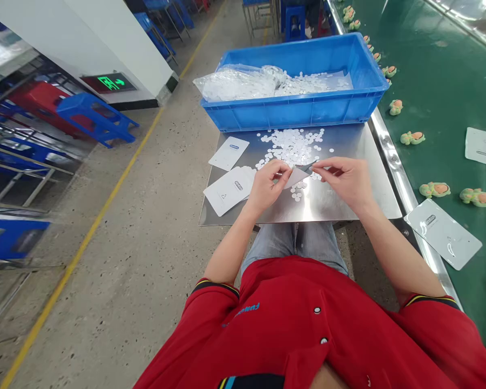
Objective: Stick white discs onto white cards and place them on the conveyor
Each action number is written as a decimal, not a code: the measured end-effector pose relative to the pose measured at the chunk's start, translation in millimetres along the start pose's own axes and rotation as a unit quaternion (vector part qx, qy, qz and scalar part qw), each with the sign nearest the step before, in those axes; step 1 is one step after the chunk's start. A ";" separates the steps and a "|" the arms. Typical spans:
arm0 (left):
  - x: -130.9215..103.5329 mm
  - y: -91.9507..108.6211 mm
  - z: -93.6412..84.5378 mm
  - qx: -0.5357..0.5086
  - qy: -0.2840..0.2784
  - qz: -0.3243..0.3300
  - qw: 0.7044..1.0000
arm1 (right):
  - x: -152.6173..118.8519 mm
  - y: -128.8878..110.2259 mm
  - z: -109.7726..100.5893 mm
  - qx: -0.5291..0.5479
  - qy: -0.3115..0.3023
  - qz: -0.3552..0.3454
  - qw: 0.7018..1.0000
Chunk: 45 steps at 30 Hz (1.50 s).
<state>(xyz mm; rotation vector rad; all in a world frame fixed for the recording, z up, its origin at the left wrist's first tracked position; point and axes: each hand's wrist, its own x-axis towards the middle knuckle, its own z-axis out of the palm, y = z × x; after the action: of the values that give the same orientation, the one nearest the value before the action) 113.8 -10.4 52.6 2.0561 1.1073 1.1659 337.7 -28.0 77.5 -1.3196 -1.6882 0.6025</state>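
Over the metal tabletop [348, 197], my left hand [270, 183] is closed, thumb and fingers pinching a small pale grey card [295, 177] that is tilted. My right hand [342, 178] is also closed in a pinch just right of the card. What sits between its fingertips is too small to make out. Just beyond both hands spreads a pile of small white round discs [291, 145], with several more below the card. On the left lie a printed white card [229, 153] and a stack of similar white cards [227, 193].
A blue plastic bin [295, 111] holding a clear plastic bag [238, 84] and loose white discs stands at the table's far side. To the right runs a green conveyor belt [441, 108] carrying small green figures [434, 189] and white cards [443, 233]. Blue stools [97, 116] stand left.
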 end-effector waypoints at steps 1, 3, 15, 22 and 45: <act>-0.7 0.7 0.2 -0.004 0.002 0.005 1.000 | -1.9 1.1 2.6 -0.013 -0.021 -0.013 1.000; -1.6 3.1 0.8 -0.013 0.010 0.009 1.000 | -3.9 1.6 7.3 -0.024 -0.057 -0.038 0.997; 2.4 -29.4 0.5 -0.269 0.088 -0.254 0.925 | 49.4 78.8 -127.1 -0.202 0.269 -0.079 0.938; -3.4 -39.1 11.2 -0.293 0.076 -0.287 0.909 | 32.2 175.8 -190.2 -0.339 0.230 0.131 0.903; 9.0 -5.0 101.1 0.015 -0.171 -0.148 0.974 | 15.7 112.4 -41.7 -0.144 -0.014 0.163 0.976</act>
<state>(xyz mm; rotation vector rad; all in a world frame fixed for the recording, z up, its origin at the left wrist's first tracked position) 202.5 -4.8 3.2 1.9355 1.2096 0.6260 430.1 16.5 13.5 -1.8263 -1.6372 0.5801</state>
